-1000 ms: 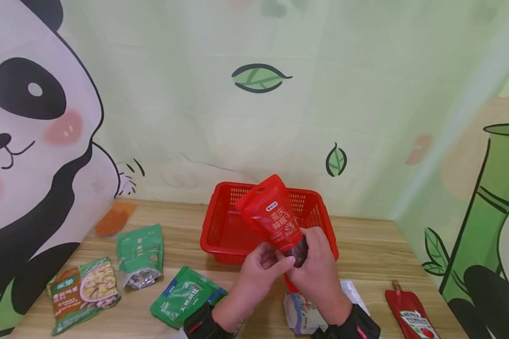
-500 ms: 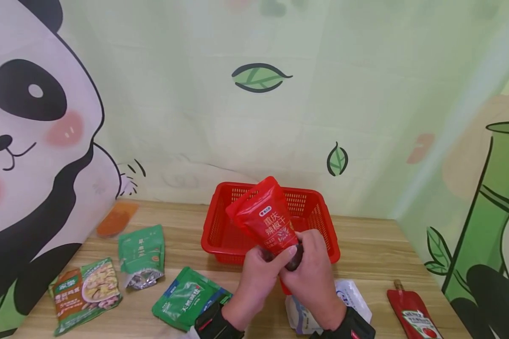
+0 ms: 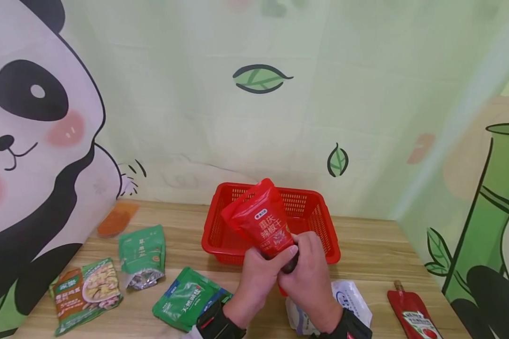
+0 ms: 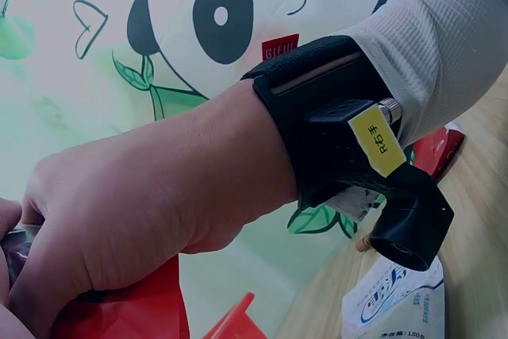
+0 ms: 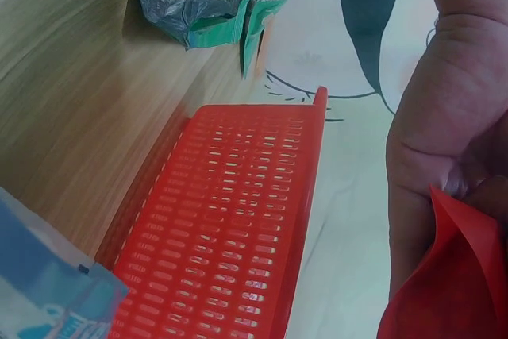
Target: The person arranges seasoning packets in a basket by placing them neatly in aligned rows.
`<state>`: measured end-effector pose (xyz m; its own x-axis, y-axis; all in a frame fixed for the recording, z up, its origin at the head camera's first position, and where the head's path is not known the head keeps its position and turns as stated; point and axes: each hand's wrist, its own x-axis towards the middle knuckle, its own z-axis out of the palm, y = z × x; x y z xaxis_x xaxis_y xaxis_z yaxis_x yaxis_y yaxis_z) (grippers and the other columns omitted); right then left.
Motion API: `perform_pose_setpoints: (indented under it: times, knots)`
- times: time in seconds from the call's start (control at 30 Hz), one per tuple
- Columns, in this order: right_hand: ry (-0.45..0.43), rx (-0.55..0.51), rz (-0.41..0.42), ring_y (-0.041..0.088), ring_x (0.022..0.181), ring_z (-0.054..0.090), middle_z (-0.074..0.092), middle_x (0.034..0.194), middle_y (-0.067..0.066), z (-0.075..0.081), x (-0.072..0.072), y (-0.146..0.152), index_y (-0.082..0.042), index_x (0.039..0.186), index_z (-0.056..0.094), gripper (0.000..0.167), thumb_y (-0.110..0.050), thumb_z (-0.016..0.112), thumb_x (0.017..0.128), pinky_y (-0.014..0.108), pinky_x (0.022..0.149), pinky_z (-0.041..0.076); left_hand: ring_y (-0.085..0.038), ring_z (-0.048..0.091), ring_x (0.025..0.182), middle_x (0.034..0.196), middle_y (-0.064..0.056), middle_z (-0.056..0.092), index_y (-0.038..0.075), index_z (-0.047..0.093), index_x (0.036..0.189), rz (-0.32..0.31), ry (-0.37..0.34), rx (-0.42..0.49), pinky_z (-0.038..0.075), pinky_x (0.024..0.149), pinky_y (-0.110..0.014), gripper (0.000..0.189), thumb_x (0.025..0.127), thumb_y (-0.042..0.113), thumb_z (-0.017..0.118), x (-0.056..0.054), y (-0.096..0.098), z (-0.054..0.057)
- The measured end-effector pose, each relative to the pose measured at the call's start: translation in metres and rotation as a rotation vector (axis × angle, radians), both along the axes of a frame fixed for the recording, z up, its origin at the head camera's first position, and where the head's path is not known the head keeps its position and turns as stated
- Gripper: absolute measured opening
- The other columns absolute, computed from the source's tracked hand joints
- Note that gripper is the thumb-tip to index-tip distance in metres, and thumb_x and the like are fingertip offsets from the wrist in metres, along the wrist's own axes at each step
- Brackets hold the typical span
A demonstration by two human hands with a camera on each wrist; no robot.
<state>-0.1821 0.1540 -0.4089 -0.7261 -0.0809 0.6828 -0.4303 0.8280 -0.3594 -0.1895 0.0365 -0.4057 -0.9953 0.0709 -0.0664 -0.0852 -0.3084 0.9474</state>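
Both hands hold a red stand-up pouch (image 3: 266,221) with white lettering, tilted leftward in front of the red basket (image 3: 330,235). My left hand (image 3: 256,278) grips its lower end, thumb across the front. My right hand (image 3: 307,278) holds the lower right side, its fingers curled round the pouch. Between the hands the dark bottom of the pouch shows, and a red edge sticks out below them. In the left wrist view the right hand (image 4: 135,196) is over the red pouch (image 4: 135,307). The right wrist view has the left hand (image 5: 452,109) beside red film (image 5: 460,275).
Left on the wooden table lie a green pouch (image 3: 188,296), a standing green pouch (image 3: 142,254), a brown-and-green food packet (image 3: 86,294) and an orange-red packet (image 3: 116,219). A white packet (image 3: 352,301) lies under the right forearm. A red ketchup pouch (image 3: 413,313) is farther right.
The red pouch has shifted a little left and down and leans further left. The hands have come closer together round its dark lower end, which now shows less.
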Motion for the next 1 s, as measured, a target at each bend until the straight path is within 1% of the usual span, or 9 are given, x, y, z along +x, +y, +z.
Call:
perform_pose_setpoints:
  times: [0.13,0.37,0.5,0.57,0.7,0.8,0.93,1.0]
  knots:
    - [0.012,0.005,0.005,0.013,0.097,0.052,0.059,0.104,0.001,0.0,0.001,-0.002,-0.011,0.114,0.057,0.065,-0.031,0.096,0.066,0.036,0.087,0.057,-0.02,0.063,0.117,0.132,-0.001,0.065,0.017,0.049,0.138,0.014,-0.004,0.004,0.058,0.098,-0.038,0.069,0.083,0.037,0.085,0.001,0.0,0.0]
    - [0.003,0.011,0.0,0.012,0.098,0.051,0.059,0.104,0.001,0.001,0.003,-0.005,-0.012,0.115,0.056,0.067,-0.033,0.096,0.065,0.035,0.086,0.058,-0.019,0.063,0.118,0.133,0.001,0.065,0.019,0.048,0.138,0.037,0.017,0.0,0.057,0.1,-0.037,0.071,0.082,0.04,0.086,0.003,-0.001,0.001]
    - [-0.016,0.006,0.019,0.01,0.1,0.05,0.058,0.105,0.0,0.001,0.004,-0.005,-0.012,0.117,0.055,0.07,-0.035,0.097,0.065,0.033,0.085,0.058,-0.019,0.063,0.119,0.133,0.001,0.065,0.019,0.048,0.138,0.034,0.028,-0.013,0.056,0.101,-0.037,0.07,0.083,0.04,0.085,0.003,-0.003,0.001]
    - [-0.035,-0.005,0.039,0.007,0.102,0.048,0.057,0.107,-0.001,0.002,0.005,-0.004,-0.013,0.118,0.055,0.071,-0.036,0.096,0.065,0.032,0.085,0.057,-0.019,0.063,0.12,0.134,0.002,0.064,0.02,0.047,0.139,0.022,0.034,-0.019,0.056,0.102,-0.038,0.07,0.083,0.039,0.085,0.002,-0.005,0.002]
    - [-0.115,-0.041,0.091,0.001,0.108,0.045,0.054,0.112,-0.006,0.004,0.009,-0.001,-0.017,0.122,0.053,0.074,-0.039,0.096,0.067,0.031,0.087,0.058,-0.02,0.061,0.122,0.136,0.001,0.062,0.02,0.045,0.139,-0.019,0.042,-0.034,0.056,0.102,-0.04,0.072,0.083,0.039,0.085,0.0,-0.011,0.002]
    - [-0.213,-0.086,0.14,0.0,0.112,0.044,0.052,0.116,-0.012,0.007,0.011,0.003,-0.022,0.126,0.05,0.075,-0.041,0.095,0.068,0.03,0.089,0.058,-0.021,0.061,0.123,0.136,0.001,0.062,0.02,0.044,0.139,-0.061,0.054,-0.046,0.056,0.102,-0.041,0.072,0.084,0.039,0.085,-0.003,-0.017,0.002]
    - [-0.359,-0.199,0.244,0.004,0.115,0.05,0.052,0.12,-0.016,0.012,0.011,0.01,-0.032,0.129,0.048,0.074,-0.045,0.093,0.071,0.03,0.091,0.058,-0.021,0.064,0.119,0.134,-0.001,0.064,0.019,0.047,0.138,-0.118,0.058,-0.097,0.057,0.1,-0.041,0.069,0.084,0.04,0.084,-0.005,-0.028,0.003]
    - [-0.435,-0.281,0.296,0.008,0.115,0.055,0.054,0.122,-0.016,0.013,0.01,0.014,-0.035,0.129,0.048,0.072,-0.044,0.091,0.073,0.029,0.091,0.058,-0.022,0.065,0.118,0.133,-0.001,0.065,0.019,0.048,0.138,-0.15,0.054,-0.132,0.058,0.099,-0.042,0.068,0.084,0.041,0.084,-0.005,-0.033,0.004]
